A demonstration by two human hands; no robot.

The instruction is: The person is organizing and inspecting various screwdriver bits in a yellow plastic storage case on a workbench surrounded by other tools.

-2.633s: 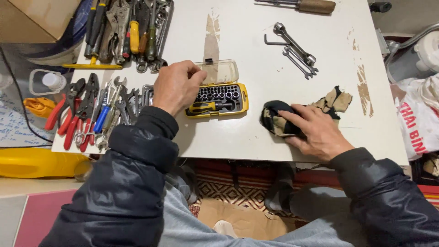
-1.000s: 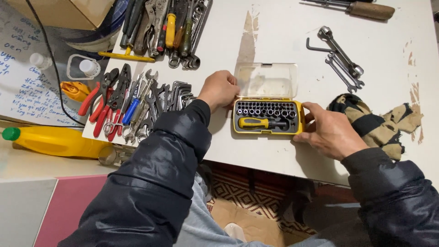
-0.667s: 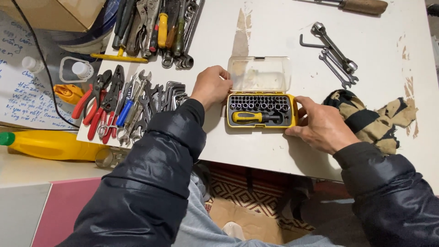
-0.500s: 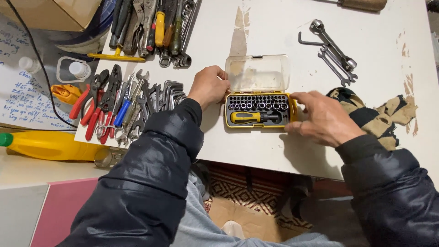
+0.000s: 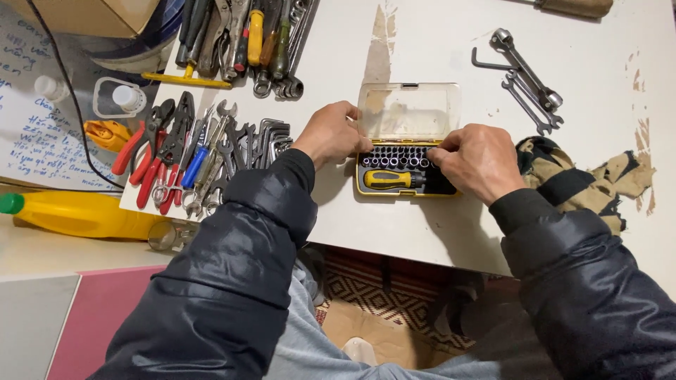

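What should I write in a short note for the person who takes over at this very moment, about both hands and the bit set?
Left hand: rests on the left end of the yellow bit case, steadying it; holds nothing that I can see.
Right hand: over the right part of the case, fingertips at the row of sockets; whether it pinches one cannot be told.
Things: case lies open on the white table, clear lid folded back, yellow-handled driver in its slot. Rag beside the right wrist.
Done: case opened.
Left: nothing has been taken out yet, as far as visible.
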